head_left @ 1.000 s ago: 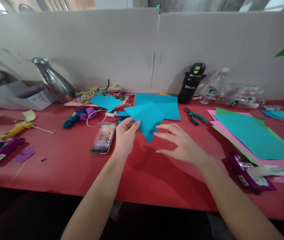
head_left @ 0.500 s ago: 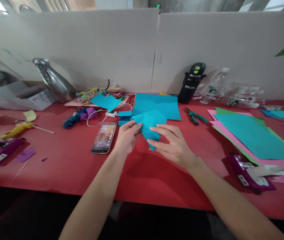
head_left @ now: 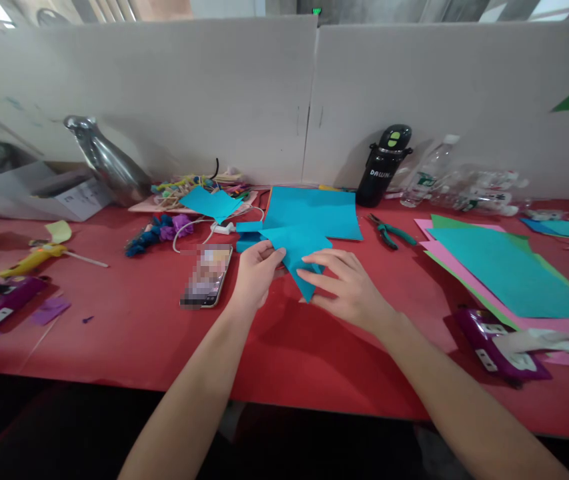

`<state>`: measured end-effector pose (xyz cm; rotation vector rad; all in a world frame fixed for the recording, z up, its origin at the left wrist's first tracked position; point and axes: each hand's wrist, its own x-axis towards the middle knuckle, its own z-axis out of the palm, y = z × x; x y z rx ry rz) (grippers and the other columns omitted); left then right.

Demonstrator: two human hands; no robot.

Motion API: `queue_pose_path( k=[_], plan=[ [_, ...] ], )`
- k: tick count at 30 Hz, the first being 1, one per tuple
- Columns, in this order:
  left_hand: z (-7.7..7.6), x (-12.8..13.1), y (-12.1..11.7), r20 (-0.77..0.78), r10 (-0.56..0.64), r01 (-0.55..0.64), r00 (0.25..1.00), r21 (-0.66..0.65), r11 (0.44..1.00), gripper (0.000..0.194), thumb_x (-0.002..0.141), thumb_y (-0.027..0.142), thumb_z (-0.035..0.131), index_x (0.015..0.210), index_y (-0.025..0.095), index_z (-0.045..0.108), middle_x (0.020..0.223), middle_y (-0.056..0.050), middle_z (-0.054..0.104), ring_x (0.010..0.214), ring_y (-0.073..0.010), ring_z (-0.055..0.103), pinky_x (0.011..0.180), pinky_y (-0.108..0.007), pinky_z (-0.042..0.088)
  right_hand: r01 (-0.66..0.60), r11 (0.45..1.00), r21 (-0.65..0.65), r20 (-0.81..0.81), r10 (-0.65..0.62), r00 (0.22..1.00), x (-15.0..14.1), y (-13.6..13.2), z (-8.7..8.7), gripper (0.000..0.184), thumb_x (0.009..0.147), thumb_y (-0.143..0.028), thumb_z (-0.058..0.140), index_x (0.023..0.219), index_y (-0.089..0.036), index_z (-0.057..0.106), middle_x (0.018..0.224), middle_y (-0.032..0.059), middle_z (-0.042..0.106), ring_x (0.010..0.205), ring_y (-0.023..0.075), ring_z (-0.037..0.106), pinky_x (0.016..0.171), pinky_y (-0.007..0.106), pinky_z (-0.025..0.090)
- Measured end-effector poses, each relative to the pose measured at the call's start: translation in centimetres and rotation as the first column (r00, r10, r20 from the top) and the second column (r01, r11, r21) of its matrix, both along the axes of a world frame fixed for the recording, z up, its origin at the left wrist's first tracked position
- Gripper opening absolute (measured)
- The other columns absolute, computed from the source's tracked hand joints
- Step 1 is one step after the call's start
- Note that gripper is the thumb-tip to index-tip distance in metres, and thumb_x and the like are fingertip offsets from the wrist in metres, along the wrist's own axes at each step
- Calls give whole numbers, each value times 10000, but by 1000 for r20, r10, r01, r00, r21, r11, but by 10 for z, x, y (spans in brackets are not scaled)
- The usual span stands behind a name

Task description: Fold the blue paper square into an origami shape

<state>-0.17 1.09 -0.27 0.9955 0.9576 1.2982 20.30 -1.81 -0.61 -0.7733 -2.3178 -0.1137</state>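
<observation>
A blue sheet of paper point(head_left: 297, 248), tapering to a point toward me, is held between my hands above the red table. My left hand point(head_left: 257, 270) pinches its left corner, thumb on top. Fingers of my right hand point(head_left: 347, 283) lie over its right edge, and the thumb's side is near the lower tip; part of that grip is hidden behind the paper. Directly behind lies a larger blue sheet point(head_left: 317, 207). Folded blue pieces point(head_left: 248, 241) rest just left of it, partly covered by my left hand.
A phone point(head_left: 207, 277) lies left of my hands. Green-handled pliers point(head_left: 393, 235), a black bottle point(head_left: 381, 170) and stacked coloured paper point(head_left: 509, 270) are to the right. A purple box-shaped device point(head_left: 499, 347) sits near the front right; a yellow glue gun point(head_left: 34, 259) lies far left.
My right hand has moved left and in, from spread fingers beside the paper onto its right edge. The paper has shifted slightly toward me and to the right, its angle changing a little.
</observation>
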Motion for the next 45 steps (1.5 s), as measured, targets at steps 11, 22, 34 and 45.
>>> queue_pose_path(
  k=[11, 22, 34, 45],
  plan=[
    [6, 1, -4, -6, -57, 57, 998, -7, 998, 432, 702, 319, 833, 1069, 161, 670, 1083, -113, 740, 869, -221, 714, 683, -310, 592, 57, 993, -105, 97, -46, 994, 2, 0, 0, 623, 800, -441, 777, 1370, -279, 585, 1593, 125, 378, 1506, 384, 244, 1159, 649, 283],
    [4, 1, -5, -119, -96, 108, 988, 95, 990, 378, 758, 348, 802, 1073, 189, 666, 1102, -108, 747, 862, -239, 731, 675, -338, 610, -188, 693, -696, -559, -360, 747, 10, 17, -1, 404, 839, -499, 718, 1105, -195, 710, 1103, 112, 743, 972, 268, 711, 855, 458, 604],
    [4, 5, -6, -220, -59, 109, 974, 223, 969, 337, 748, 276, 795, 1038, 182, 650, 1037, -97, 758, 950, -251, 726, 837, -371, 589, -268, 617, -740, -591, -406, 697, 9, 16, -3, 338, 793, -477, 767, 943, -177, 722, 984, 96, 770, 866, 236, 716, 827, 441, 602],
    [2, 0, -1, -112, -10, 21, 994, 99, 995, 424, 690, 280, 844, 1045, 156, 649, 994, -108, 759, 853, -245, 728, 755, -380, 602, 24, 934, -357, -396, -174, 902, 10, 9, -3, 881, 709, -553, 821, 1466, -294, 452, 1489, 148, 489, 1346, 349, 497, 1081, 574, 454]
  ],
)
